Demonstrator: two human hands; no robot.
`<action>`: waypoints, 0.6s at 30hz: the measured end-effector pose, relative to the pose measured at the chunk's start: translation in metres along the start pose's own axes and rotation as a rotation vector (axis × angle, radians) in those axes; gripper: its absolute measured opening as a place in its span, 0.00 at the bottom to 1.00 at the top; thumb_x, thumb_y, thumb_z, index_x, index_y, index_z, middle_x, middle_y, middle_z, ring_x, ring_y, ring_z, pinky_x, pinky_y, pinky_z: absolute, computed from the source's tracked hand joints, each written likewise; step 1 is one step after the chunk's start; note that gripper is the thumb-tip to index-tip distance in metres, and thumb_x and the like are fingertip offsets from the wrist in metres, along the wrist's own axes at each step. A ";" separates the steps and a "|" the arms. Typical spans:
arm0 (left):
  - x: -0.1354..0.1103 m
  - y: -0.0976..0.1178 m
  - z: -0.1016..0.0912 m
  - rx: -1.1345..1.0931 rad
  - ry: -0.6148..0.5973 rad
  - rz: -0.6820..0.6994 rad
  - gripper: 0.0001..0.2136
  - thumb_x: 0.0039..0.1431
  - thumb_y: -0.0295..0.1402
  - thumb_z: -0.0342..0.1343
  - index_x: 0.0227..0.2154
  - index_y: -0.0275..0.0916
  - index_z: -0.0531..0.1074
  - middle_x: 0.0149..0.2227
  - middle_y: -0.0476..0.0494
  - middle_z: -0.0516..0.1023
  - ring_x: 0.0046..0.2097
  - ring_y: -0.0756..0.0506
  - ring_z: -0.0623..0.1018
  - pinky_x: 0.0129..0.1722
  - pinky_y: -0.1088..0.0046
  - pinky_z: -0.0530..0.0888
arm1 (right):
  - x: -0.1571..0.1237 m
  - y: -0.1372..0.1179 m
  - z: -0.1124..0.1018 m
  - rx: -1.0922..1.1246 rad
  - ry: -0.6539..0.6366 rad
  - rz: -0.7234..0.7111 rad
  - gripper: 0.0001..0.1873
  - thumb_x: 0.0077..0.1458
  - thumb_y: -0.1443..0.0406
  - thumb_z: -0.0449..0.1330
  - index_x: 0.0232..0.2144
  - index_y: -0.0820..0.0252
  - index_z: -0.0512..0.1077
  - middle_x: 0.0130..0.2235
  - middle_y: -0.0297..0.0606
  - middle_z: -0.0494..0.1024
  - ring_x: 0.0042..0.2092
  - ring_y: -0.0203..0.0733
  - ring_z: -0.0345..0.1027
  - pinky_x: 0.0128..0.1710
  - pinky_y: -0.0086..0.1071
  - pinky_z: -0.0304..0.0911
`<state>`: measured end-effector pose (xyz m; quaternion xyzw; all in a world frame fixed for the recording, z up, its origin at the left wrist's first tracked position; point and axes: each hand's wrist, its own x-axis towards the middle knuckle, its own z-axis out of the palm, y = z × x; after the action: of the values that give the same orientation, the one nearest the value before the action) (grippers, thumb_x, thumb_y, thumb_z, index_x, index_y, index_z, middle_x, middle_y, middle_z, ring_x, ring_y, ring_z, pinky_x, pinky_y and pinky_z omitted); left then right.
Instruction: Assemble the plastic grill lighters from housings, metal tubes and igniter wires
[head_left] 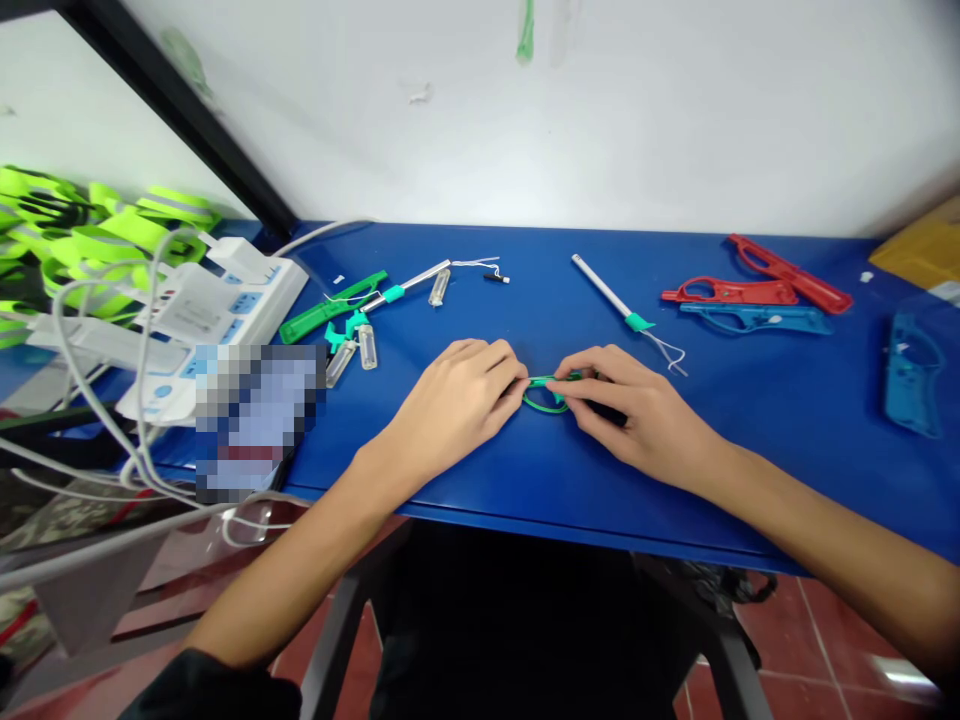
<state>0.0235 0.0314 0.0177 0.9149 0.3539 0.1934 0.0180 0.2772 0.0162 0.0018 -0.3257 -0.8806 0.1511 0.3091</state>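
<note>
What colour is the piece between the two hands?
The piece is green, best seen in the head view.

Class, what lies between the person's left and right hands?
In the head view, a green plastic piece with a loop lies between the left hand and the right hand, touched by both.
</note>
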 end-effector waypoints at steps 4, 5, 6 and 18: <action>-0.013 0.003 -0.005 0.061 -0.009 0.033 0.11 0.77 0.30 0.52 0.52 0.35 0.79 0.49 0.40 0.82 0.48 0.39 0.80 0.54 0.55 0.77 | -0.001 -0.001 0.000 -0.008 -0.020 0.027 0.14 0.72 0.68 0.58 0.53 0.56 0.81 0.53 0.46 0.80 0.46 0.45 0.72 0.48 0.44 0.73; -0.018 0.004 -0.005 0.062 -0.012 0.023 0.12 0.77 0.29 0.52 0.55 0.36 0.78 0.51 0.39 0.82 0.50 0.38 0.80 0.54 0.55 0.76 | -0.001 0.000 0.000 -0.010 -0.029 0.030 0.14 0.73 0.68 0.58 0.53 0.56 0.81 0.54 0.46 0.81 0.48 0.46 0.73 0.50 0.45 0.73; -0.023 0.004 -0.005 0.054 -0.016 0.008 0.13 0.78 0.29 0.52 0.58 0.36 0.77 0.53 0.38 0.82 0.51 0.38 0.79 0.54 0.55 0.76 | -0.001 0.000 -0.001 -0.012 -0.040 0.029 0.13 0.73 0.67 0.57 0.54 0.57 0.80 0.55 0.46 0.81 0.50 0.47 0.74 0.52 0.46 0.73; -0.036 -0.006 -0.004 -0.196 0.105 -0.128 0.09 0.77 0.28 0.55 0.54 0.39 0.77 0.50 0.42 0.83 0.47 0.44 0.78 0.48 0.61 0.75 | -0.002 0.001 -0.002 -0.006 -0.089 0.031 0.15 0.74 0.67 0.58 0.59 0.56 0.75 0.58 0.43 0.82 0.55 0.49 0.74 0.56 0.46 0.72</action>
<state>-0.0060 0.0121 0.0077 0.8728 0.3916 0.2731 0.1014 0.2798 0.0158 0.0021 -0.3334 -0.8887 0.1676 0.2663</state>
